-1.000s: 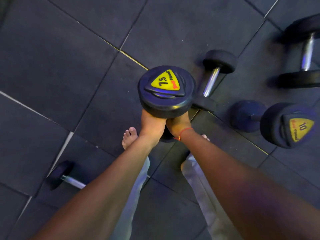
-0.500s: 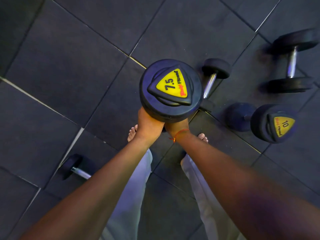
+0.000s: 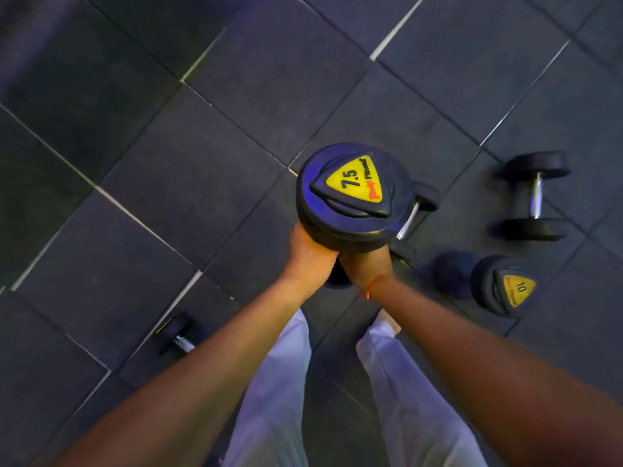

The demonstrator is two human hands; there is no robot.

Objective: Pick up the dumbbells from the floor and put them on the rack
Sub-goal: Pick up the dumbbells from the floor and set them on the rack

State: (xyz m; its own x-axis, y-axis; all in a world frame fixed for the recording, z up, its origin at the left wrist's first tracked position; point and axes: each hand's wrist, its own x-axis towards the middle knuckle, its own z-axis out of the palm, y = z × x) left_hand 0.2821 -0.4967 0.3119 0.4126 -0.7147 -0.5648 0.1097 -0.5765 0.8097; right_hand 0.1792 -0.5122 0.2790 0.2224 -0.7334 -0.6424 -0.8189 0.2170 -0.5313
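Dark tiled rubber floor (image 3: 141,203), 10 dumbbell (image 3: 502,286) on it, chrome-handled dumbbell (image 3: 536,197) just beyond, smaller dumbbell (image 3: 416,212) left of that, another (image 3: 178,335) far left

Matt black rubber dumbbell (image 3: 354,197), chrome handle (image 3: 536,201), matt textured rubber floor tiles (image 3: 168,197)

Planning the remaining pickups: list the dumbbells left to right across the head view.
Small dumbbell half hidden behind the left arm → held 7.5 dumbbell → 10 dumbbell on the floor → chrome-handled dumbbell, far right.
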